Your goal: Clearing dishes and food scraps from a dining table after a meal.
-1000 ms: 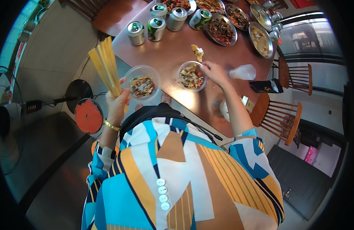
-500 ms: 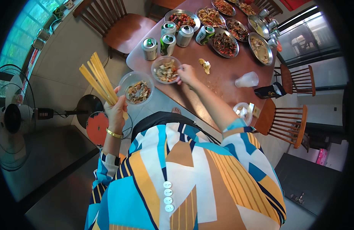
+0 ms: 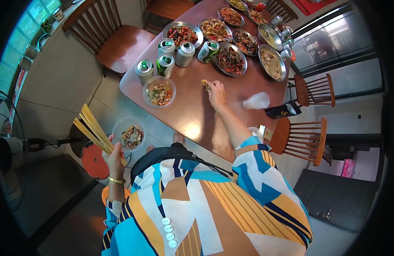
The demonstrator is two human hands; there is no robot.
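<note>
- Chopsticks point(image 3: 92, 130), a pale bundle, fan upward from the left hand point(image 3: 114, 158), whose fingers are closed around them beyond the table's near left edge.
- The same hand grips the rim of a clear bowl point(image 3: 118, 128) with food scraps inside — the bowl hangs over the floor, clear of the table point(image 3: 188, 100).
- A translucent plastic cup point(image 3: 256, 101) lies on its side on the tabletop, right of the right hand point(image 3: 217, 94).
- A second clear bowl point(image 3: 151, 84), also holding scraps, stands near the table's left edge, just beside the cans.
- The right hand's fingers pinch a crumpled yellowish piece point(image 3: 204, 83) at the tabletop — I cannot tell what it is.
- Five cans point(image 3: 185, 54) stand behind that bowl.
- Farther off, metal dishes point(image 3: 245, 64) of food crowd the table's far part.
</note>
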